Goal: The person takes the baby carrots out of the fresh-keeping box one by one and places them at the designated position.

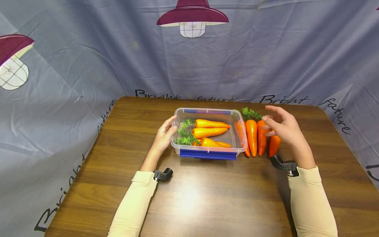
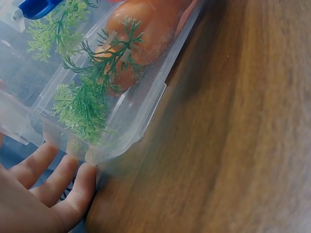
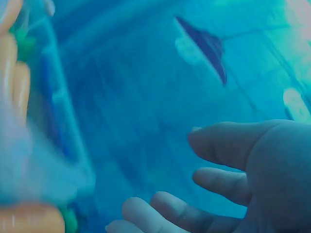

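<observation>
A clear plastic container (image 1: 207, 149) with blue latches (image 1: 208, 154) stands on the table and holds several orange carrots (image 1: 209, 132), their green tops (image 2: 87, 109) toward its left end. My left hand (image 1: 162, 137) holds that end, thumb at the rim and fingertips (image 2: 80, 182) against the outside wall. More carrots (image 1: 251, 138) lie side by side at the container's right, some partly behind its clear wall. Over the rightmost of them hovers my right hand (image 1: 285, 128), fingers spread and slightly bent, nothing between them. Its palm and separated fingers also show in the right wrist view.
The wooden table (image 1: 189, 194) extends in front of and around the container. Behind and beside it hangs a grey-blue curtain (image 1: 142, 49) with printed lamps and lettering. Each wrist carries a black camera mount (image 1: 163, 174).
</observation>
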The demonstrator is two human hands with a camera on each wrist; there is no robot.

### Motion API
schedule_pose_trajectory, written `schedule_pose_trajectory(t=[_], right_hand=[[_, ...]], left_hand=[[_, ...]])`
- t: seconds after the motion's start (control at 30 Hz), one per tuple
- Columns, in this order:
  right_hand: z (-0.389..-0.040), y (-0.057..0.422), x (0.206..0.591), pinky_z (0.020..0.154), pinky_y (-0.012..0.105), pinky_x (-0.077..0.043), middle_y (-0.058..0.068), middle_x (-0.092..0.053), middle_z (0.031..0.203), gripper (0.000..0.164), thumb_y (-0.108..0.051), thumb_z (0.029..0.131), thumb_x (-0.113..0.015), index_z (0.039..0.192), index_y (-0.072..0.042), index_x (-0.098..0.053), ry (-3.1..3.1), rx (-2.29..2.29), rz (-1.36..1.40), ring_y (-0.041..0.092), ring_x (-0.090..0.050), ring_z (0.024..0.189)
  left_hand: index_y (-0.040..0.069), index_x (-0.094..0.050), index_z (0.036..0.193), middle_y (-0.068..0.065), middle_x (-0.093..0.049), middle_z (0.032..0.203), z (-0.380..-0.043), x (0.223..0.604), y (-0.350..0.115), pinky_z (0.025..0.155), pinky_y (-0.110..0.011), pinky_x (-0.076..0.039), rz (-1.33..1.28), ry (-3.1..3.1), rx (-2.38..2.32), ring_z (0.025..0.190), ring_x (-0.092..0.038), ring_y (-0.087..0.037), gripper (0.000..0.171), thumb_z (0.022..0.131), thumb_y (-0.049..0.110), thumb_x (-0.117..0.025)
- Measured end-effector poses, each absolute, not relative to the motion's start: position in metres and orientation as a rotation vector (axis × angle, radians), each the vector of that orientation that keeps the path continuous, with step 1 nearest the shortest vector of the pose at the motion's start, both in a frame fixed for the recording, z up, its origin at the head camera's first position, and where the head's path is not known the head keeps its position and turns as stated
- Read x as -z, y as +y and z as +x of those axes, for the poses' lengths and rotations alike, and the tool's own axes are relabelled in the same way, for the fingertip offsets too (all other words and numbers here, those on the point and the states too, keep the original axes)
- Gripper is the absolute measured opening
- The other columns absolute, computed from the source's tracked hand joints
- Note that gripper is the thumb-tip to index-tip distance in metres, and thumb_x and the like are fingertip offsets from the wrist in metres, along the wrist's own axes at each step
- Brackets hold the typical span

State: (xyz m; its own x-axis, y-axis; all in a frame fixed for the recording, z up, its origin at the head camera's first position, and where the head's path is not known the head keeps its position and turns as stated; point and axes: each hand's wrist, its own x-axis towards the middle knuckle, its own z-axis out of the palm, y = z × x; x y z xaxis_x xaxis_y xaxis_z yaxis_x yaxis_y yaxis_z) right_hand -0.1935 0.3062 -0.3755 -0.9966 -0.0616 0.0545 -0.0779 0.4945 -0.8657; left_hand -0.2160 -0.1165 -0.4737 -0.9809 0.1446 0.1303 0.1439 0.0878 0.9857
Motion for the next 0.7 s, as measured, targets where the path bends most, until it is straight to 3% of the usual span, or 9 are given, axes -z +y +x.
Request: schedule_pose_trajectory(t=[0.1, 0.27, 0.33, 0.4, 0.57, 0.7], right_hand=[[-0.197, 0.281, 0.364, 0.062, 0.026, -0.063, -0.022, -0.063, 0.1, 0.057, -0.016, 0.102, -0.06, 0.153, 0.0, -0.038, -2.711, -1.581, 0.27, 0.0, -0.069, 0.078], [-0.209, 0.241, 0.355, 0.072, 0.027, -0.063, 0.02, -0.064, 0.125, 0.057, -0.014, 0.102, -0.06, 0.155, -0.006, -0.04, -2.806, -1.629, 0.44, -0.001, -0.069, 0.086], [-0.213, 0.229, 0.355, 0.074, 0.028, -0.064, 0.029, -0.061, 0.131, 0.057, -0.012, 0.102, -0.06, 0.154, -0.006, -0.04, -2.831, -1.657, 0.489, 0.0, -0.07, 0.086], [-0.216, 0.218, 0.357, 0.074, 0.03, -0.064, 0.03, -0.062, 0.131, 0.056, -0.011, 0.1, -0.062, 0.153, -0.007, -0.042, -2.855, -1.659, 0.536, 0.005, -0.072, 0.088], [-0.223, 0.199, 0.374, 0.075, 0.04, -0.065, 0.031, -0.064, 0.126, 0.057, -0.004, 0.096, -0.067, 0.149, -0.003, -0.046, -2.93, -1.58, 0.741, 0.032, -0.072, 0.097], [-0.225, 0.19, 0.386, 0.089, 0.048, -0.061, 0.027, -0.066, 0.125, 0.059, 0.0, 0.092, -0.07, 0.147, -0.001, -0.049, -2.975, -1.495, 0.877, 0.039, -0.068, 0.108]], left_hand=[[0.007, -0.042, 0.154, -0.018, -0.034, 0.165, -0.216, 0.473, -0.118, 0.124, -0.055, -0.033, 0.306, 2.324, -2.103, 0.152, -0.033, -0.039, 0.049, 0.105, 0.011, -0.049], [0.005, -0.041, 0.154, -0.019, -0.035, 0.164, -0.217, 0.471, -0.121, 0.124, -0.054, -0.031, 0.299, 2.338, -2.109, 0.152, -0.033, -0.038, 0.049, 0.105, 0.009, -0.049], [0.006, -0.041, 0.154, -0.018, -0.035, 0.164, -0.216, 0.471, -0.121, 0.124, -0.054, -0.032, 0.288, 2.338, -2.107, 0.152, -0.034, -0.038, 0.05, 0.105, 0.009, -0.049], [0.007, -0.041, 0.154, -0.018, -0.035, 0.164, -0.215, 0.472, -0.121, 0.124, -0.055, -0.033, 0.279, 2.333, -2.102, 0.151, -0.035, -0.038, 0.05, 0.105, 0.01, -0.049], [0.007, -0.041, 0.154, -0.018, -0.035, 0.164, -0.215, 0.473, -0.118, 0.123, -0.055, -0.034, 0.286, 2.325, -2.093, 0.151, -0.035, -0.039, 0.05, 0.105, 0.011, -0.05], [0.007, -0.042, 0.154, -0.019, -0.036, 0.164, -0.216, 0.473, -0.117, 0.123, -0.055, -0.034, 0.296, 2.328, -2.102, 0.151, -0.035, -0.04, 0.049, 0.105, 0.01, -0.05]])
